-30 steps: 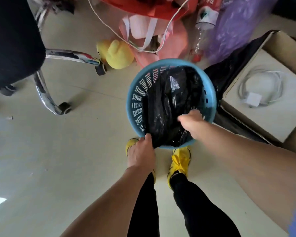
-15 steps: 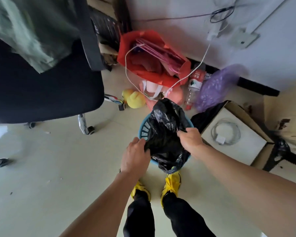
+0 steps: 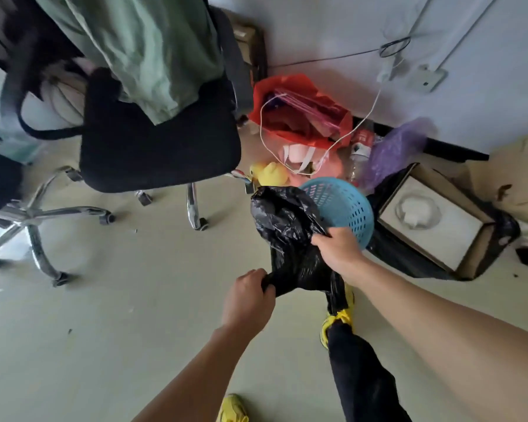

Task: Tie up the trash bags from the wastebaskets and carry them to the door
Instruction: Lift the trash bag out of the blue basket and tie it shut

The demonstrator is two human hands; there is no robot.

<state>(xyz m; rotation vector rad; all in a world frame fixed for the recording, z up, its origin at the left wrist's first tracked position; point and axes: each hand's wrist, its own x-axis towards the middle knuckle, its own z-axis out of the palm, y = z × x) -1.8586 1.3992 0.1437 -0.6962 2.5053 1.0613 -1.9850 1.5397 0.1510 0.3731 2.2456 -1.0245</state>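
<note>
Now the black trash bag point(image 3: 290, 236), gripped by left hand point(image 3: 248, 300) and right hand point(image 3: 337, 251), has left the blue wastebasket point(image 3: 345, 205).

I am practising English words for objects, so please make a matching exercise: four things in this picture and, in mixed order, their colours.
Things:
1. trash bag
2. wastebasket
3. toy duck
4. garment on the chair

Colours:
a. yellow
b. green
c. black
d. blue

Pairs: 1-c, 2-d, 3-a, 4-b
</note>
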